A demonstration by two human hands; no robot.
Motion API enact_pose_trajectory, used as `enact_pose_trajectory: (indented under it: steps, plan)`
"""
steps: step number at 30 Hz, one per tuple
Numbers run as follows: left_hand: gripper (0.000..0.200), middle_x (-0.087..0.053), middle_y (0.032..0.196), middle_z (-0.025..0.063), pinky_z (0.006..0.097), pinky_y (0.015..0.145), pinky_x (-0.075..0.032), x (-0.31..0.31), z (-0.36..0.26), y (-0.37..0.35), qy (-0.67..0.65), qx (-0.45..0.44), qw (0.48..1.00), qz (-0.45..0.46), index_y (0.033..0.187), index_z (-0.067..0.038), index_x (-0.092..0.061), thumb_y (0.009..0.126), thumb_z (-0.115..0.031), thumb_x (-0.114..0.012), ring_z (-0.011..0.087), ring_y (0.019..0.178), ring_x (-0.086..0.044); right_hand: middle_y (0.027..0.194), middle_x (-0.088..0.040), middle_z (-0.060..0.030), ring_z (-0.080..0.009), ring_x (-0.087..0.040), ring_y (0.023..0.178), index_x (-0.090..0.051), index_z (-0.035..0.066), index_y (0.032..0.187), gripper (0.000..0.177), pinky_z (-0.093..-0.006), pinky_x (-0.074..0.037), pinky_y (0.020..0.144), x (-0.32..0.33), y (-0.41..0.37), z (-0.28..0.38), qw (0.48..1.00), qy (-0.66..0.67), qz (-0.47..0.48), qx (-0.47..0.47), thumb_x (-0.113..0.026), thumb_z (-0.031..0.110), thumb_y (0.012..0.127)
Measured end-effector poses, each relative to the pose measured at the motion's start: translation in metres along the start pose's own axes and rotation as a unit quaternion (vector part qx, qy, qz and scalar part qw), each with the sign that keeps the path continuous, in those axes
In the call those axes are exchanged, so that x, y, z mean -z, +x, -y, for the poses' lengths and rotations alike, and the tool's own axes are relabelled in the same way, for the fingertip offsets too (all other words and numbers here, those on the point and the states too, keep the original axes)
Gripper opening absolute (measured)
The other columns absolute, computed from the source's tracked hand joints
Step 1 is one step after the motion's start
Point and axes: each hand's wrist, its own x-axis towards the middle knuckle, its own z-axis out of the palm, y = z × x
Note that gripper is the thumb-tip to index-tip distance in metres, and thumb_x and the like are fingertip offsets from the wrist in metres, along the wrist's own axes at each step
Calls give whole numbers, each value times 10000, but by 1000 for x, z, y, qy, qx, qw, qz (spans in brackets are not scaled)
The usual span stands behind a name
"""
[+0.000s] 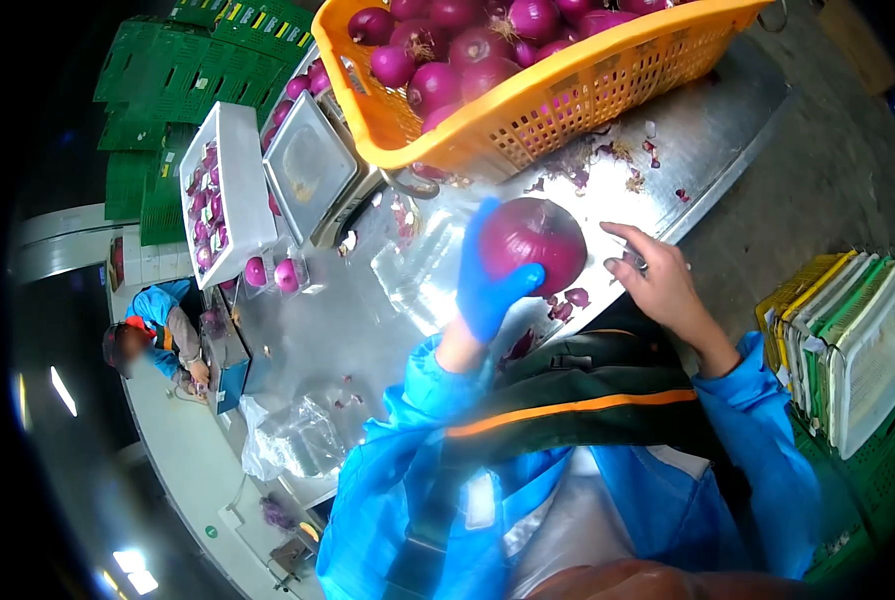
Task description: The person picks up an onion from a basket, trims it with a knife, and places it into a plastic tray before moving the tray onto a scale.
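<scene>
In the middle of the head view, my left hand [489, 285] in a blue glove is closed around a large red onion [539, 245], thumb across its near side. To the right of the onion is my bare right hand [662, 280], apart from it, with index finger and thumb spread and the other fingers partly hidden. Peeled onion skins [567, 303] lie on the metal table [317, 335] below the onion. Clear plastic packaging [407, 265] rests just left of my gloved hand.
An orange basket [557, 120] full of red onions stands at the table's far side. Beside it are a scale [312, 160] and a white box [237, 190] of onions. Green crates [172, 85] are stacked behind. Another person [157, 335] works at left. Stacked trays [847, 350] stand at right.
</scene>
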Motion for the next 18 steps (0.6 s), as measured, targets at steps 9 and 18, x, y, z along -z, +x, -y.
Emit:
enact_pose_trajectory:
  steps: [9,18]
  plan:
    - [786,-437,1451,125,416,1093,-386,-5,2,-6,-292,149,935,138,1479,-65,-324,902,-528,-592,277,1304,-473,666,-548,-39,-141,-522,565,-611,16,982,427,-304,-418,535,-21,14,9,938,283,50,-192,-586,441,944]
    - [856,-481,1377,129,410,1050,-428,-15,18,-1,-98,-1,995,5,1444,-50,-352,799,-475,-721,271,1272,-497,930,-602,-92,-297,-643,712,-626,76,1164,418,-371,-524,622,-4,19,48,983,-170,-73,12,-703,57,754]
